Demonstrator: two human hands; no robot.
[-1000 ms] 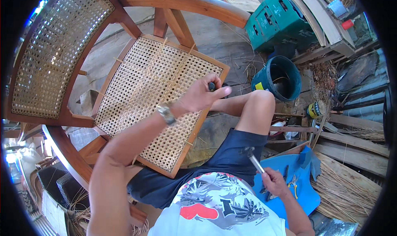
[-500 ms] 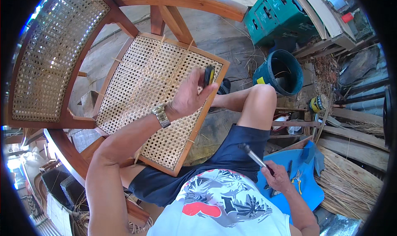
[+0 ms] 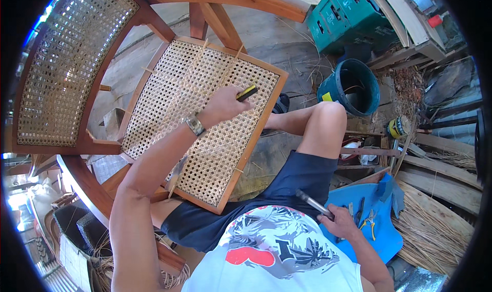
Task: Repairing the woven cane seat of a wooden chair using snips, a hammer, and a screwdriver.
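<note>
Over the woven cane seat panel (image 3: 205,153), my left hand (image 3: 225,105) is closed round a short black-and-yellow tool (image 3: 247,92); its kind is hard to make out. The panel has a wooden rim and rests tilted against my lap, with thin cane strands across it and sticking past its edges. Beside my thigh, my right hand (image 3: 338,223) grips a silver metal rod-like tool (image 3: 313,204) with a dark end pointing up and left. Right of the panel, the blue plastic sheet (image 3: 382,241) holds pliers with yellow handles (image 3: 370,225) and other hand tools.
A wooden chair frame with a cane back (image 3: 77,61) stands at the left, its curved armrest (image 3: 230,0) reaching across the top. Far right are green crates (image 3: 353,20) and a teal bucket (image 3: 353,89). Cane strips (image 3: 430,235) lie by the blue sheet, near a small tin (image 3: 397,127).
My left hand has shifted slightly left and turned, so its black-and-yellow tool now lies more level. My right hand with the metal tool has moved a little down.
</note>
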